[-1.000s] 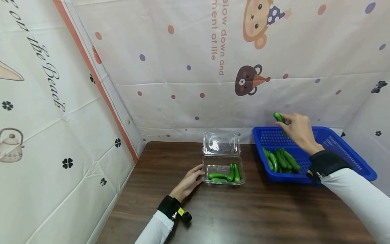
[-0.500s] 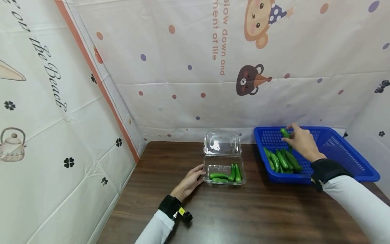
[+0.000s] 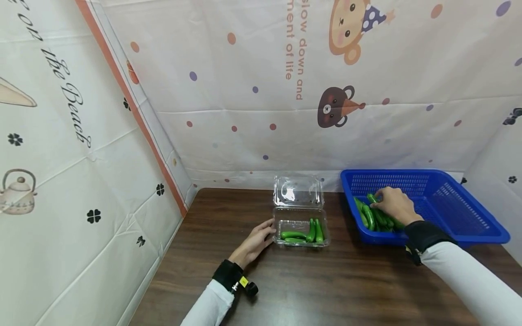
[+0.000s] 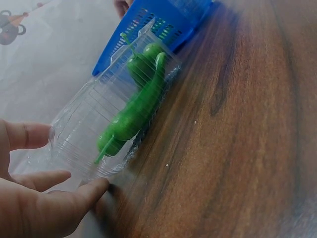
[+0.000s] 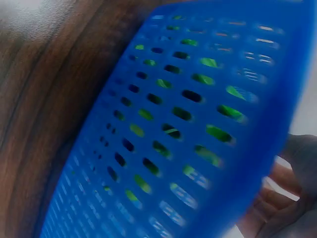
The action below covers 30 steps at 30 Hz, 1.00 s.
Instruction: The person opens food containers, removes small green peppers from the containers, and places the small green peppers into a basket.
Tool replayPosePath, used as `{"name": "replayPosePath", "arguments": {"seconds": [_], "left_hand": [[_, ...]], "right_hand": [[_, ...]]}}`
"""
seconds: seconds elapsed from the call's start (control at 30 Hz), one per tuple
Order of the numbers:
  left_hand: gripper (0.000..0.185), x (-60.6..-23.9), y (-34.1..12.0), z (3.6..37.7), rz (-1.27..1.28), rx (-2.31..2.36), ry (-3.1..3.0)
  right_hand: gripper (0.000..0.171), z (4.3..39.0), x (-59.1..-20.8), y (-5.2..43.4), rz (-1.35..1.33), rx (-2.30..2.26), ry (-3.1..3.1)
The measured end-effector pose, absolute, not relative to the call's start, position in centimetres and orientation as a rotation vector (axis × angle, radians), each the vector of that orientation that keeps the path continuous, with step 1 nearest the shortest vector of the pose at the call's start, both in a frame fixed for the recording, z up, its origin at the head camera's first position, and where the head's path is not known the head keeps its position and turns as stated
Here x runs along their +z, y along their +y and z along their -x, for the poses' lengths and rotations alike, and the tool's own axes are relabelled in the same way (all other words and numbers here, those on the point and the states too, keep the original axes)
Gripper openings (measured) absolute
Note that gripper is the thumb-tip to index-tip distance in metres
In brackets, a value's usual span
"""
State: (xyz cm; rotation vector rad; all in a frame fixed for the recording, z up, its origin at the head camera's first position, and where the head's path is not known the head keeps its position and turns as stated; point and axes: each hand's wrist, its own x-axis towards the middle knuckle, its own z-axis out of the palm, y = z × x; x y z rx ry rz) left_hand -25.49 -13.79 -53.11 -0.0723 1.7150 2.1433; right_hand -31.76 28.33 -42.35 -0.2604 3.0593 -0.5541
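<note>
My left hand [image 3: 254, 242] touches the left side of a clear plastic clamshell box [image 3: 292, 217] with nearly straight fingers. Its lid [image 3: 298, 191] stands raised behind it. Several green peppers [image 3: 293, 235] lie inside along the front and right; the left wrist view also shows a pepper [image 4: 133, 116] through the box's clear wall. Over in the blue basket [image 3: 458, 206], my right hand [image 3: 395, 206] pinches a green pepper [image 3: 371, 198] just above the pile. More green peppers [image 3: 368, 217] lie around it, partly covered by the hand. The right wrist view sees mostly the basket's slotted wall [image 5: 163, 124].
A brown wooden table [image 3: 310, 285] carries the box and basket, with bare wood between them. Behind rises a printed white cloth [image 3: 228, 145]; another cloth [image 3: 73, 203] hangs at the left. The basket's raised rim stands close to my right wrist.
My right hand has come down from above the basket's back rim into it, lowering the pepper to the pile. The left hand and the box stay where they were.
</note>
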Motion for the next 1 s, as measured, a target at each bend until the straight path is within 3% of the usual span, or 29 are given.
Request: {"name": "replayPosePath", "arguments": {"seconds": [0.67, 1.0], "left_hand": [[0.065, -53.2, -14.0, 25.6, 0.062, 2.140, 1.715], [0.065, -53.1, -13.9, 25.5, 0.066, 2.145, 1.715]], "right_hand": [[0.056, 31.6, -43.3, 28.9, 0.185, -0.495, 3.028], [0.035, 32.0, -40.0, 27.7, 0.505, -0.635, 3.360]]}}
